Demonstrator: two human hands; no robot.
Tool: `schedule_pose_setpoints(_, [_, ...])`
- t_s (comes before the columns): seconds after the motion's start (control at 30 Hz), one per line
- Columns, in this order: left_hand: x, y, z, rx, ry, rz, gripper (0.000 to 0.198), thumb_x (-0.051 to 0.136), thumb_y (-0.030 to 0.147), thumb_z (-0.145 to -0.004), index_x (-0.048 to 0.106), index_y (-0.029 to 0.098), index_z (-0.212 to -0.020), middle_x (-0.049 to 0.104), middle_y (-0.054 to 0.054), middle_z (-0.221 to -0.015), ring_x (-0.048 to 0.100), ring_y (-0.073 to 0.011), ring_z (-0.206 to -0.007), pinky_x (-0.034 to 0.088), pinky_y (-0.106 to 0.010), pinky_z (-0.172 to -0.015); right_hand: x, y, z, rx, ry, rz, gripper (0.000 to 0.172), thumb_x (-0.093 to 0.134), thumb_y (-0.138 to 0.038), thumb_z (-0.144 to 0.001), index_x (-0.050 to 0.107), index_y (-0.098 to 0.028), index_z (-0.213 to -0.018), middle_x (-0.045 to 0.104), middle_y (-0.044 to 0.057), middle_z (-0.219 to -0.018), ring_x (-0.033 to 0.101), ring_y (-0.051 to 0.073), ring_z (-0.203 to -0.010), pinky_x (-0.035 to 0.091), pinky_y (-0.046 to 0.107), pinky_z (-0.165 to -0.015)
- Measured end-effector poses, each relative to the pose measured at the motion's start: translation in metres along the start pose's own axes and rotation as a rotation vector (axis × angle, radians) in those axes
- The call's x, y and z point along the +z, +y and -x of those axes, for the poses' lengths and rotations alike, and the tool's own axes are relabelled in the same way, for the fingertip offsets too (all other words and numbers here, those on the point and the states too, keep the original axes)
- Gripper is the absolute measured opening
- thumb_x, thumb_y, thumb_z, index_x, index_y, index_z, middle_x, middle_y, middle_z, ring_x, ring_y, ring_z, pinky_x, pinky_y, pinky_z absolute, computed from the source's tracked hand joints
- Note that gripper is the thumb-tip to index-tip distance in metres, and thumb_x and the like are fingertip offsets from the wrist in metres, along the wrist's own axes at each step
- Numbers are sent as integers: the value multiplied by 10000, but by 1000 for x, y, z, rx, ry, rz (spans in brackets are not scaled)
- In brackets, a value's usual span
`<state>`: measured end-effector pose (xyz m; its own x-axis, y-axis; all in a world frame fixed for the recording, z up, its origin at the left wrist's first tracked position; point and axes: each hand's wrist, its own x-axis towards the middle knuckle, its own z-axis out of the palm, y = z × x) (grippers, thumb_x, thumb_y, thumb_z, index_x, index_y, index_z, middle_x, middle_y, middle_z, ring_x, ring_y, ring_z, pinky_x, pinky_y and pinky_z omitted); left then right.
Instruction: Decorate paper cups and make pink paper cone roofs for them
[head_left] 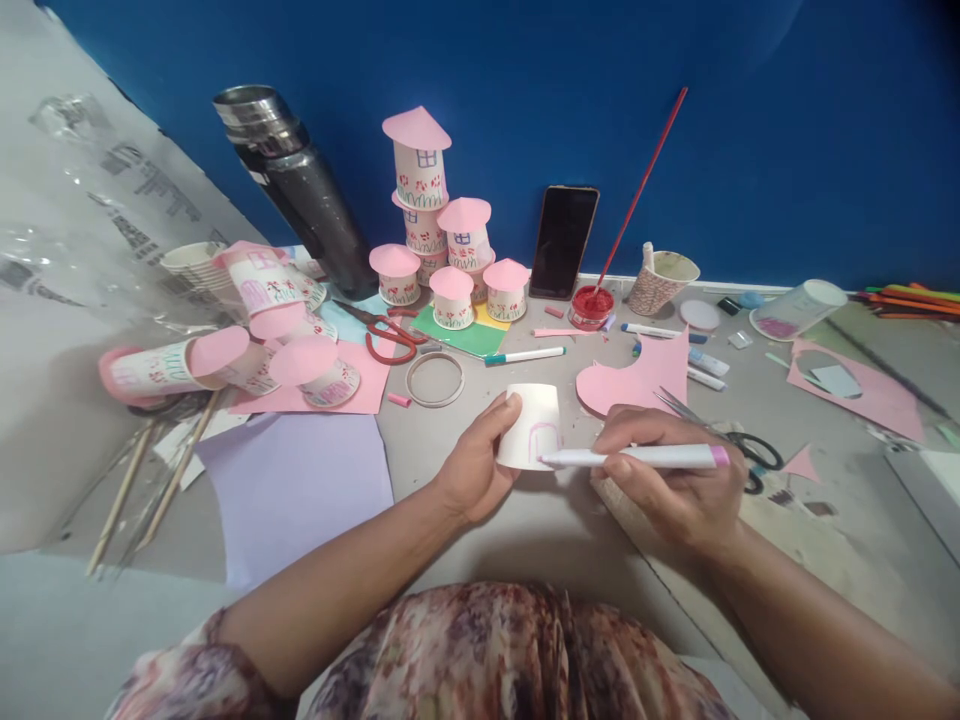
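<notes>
My left hand (480, 462) grips a small white paper cup (528, 420) above the table, its thumb on the cup's left side. A pink-purple arched outline shows low on the cup's front. In my right hand (671, 480) is a white marker with a pink end (652, 457), held nearly level, its tip touching the cup beside the outline. Behind them, several decorated cups with pink cone tops (420, 170) stand stacked and grouped. More decorated cups (154, 370) lie at the left.
Scissors (396, 340), a tape ring (435, 379) and a green marker (525, 355) lie behind my hands. A dark flask (307, 190), a phone (564, 242) and a red paint pot (592, 308) stand near the blue wall. Purple paper (300, 490) lies left.
</notes>
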<state>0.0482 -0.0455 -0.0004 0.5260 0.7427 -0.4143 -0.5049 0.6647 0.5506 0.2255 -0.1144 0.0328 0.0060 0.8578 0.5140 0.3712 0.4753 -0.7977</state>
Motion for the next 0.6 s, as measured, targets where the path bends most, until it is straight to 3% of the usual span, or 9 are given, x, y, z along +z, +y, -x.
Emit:
schedule_pose_setpoints(0.17, [-2,-2,-1,-11,-4,20,272,800,362,-825,705,152,-968,722,-50,-871,700,-223,-841,576,-340,-840,-1,3,3,31,108,124,35,709,-221,-930,727,-229,-901,711,7,-704,666,163,-622,471,273,-536])
schedule_pose_setpoints(0.37, [3,1,1,-27,17,51,209,772,326,-849,703,156,-950,715,-43,-866,684,-200,-769,589,-350,-828,-2,2,3,36,-10,7,67,675,-228,-946,718,-224,-895,699,6,-685,650,169,-586,490,293,-544])
schedule_pose_setpoints(0.5, [3,2,2,-33,12,46,251,753,349,-864,705,145,-1003,740,-66,-897,706,-223,-789,596,-363,-808,-2,2,2,40,124,103,50,703,-241,-931,729,-225,-891,721,13,-716,660,167,-601,481,281,-539])
schedule_pose_setpoints(0.6, [1,2,2,-57,20,51,270,727,362,-885,718,127,-1016,750,-83,-907,718,-235,-813,591,-357,-806,-3,2,2,58,78,70,87,687,-262,-944,728,-226,-877,716,18,-696,656,171,-587,488,289,-538])
